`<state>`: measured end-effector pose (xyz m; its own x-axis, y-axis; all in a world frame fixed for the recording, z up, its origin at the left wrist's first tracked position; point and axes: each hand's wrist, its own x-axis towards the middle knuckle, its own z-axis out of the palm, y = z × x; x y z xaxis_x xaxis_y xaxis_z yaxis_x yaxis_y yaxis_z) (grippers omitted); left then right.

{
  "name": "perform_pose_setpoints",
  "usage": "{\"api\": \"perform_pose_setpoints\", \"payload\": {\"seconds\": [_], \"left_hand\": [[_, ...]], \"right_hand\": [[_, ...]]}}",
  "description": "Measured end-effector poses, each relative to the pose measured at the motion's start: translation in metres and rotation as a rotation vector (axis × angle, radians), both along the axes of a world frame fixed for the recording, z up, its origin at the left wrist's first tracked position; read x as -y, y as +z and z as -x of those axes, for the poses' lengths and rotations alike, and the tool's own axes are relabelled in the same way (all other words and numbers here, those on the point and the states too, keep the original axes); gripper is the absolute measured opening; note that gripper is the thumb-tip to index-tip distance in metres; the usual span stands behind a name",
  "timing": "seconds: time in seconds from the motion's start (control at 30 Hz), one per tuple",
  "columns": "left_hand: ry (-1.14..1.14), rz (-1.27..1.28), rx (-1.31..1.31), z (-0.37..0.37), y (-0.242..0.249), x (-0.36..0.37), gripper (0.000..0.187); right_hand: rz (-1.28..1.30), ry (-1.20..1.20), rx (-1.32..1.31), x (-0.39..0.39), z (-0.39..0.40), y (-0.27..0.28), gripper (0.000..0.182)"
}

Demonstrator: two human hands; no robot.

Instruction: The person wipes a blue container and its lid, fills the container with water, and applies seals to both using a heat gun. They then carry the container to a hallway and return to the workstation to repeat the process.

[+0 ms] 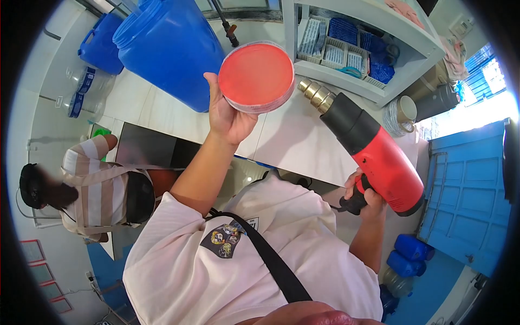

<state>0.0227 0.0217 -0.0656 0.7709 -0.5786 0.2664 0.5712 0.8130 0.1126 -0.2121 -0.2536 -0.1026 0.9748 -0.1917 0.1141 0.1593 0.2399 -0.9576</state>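
Observation:
My left hand (233, 120) grips a round container with a red lid (257, 75) from below, thumb along its side. The lid faces up toward me, and a whitish side wall with print shows around its lower edge. In my right hand (366, 197) is a red and black heat gun (379, 157), fingers wrapped round its handle. Its metal nozzle (318, 96) points up and left, close to the right side of the container. Both things are held above the white counter.
A large blue drum (170, 51) stands behind my left hand. At the back right, a white shelf unit (374, 86) holds baskets (333, 54) of small packs. A mug (406, 108) and twine stand farther right. Another person (103, 181) is at the left.

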Motion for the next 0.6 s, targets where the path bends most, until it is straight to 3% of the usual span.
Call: {"api": "perform_pose_setpoints", "payload": {"seconds": [0.17,0.37,0.47,0.53,0.6], "left_hand": [[-0.036,-0.038,0.114,-0.003,0.004,-0.005,0.075],[-0.150,-0.204,0.229,-0.020,0.006,-0.022,0.092],[-0.170,-0.372,0.330,-0.024,0.014,-0.024,0.094],[-0.020,-0.805,0.376,-0.022,0.029,-0.022,0.101],[0.015,-0.861,0.408,-0.020,0.037,-0.017,0.095]], "right_hand": [[-0.104,0.048,-0.046,0.010,-0.003,0.011,0.067],[-0.052,0.034,-0.044,0.013,-0.014,0.034,0.066],[-0.053,0.055,-0.079,0.015,-0.017,0.041,0.067],[0.000,0.055,-0.067,0.012,-0.021,0.049,0.066],[0.054,0.055,-0.057,0.006,-0.024,0.058,0.066]]}}
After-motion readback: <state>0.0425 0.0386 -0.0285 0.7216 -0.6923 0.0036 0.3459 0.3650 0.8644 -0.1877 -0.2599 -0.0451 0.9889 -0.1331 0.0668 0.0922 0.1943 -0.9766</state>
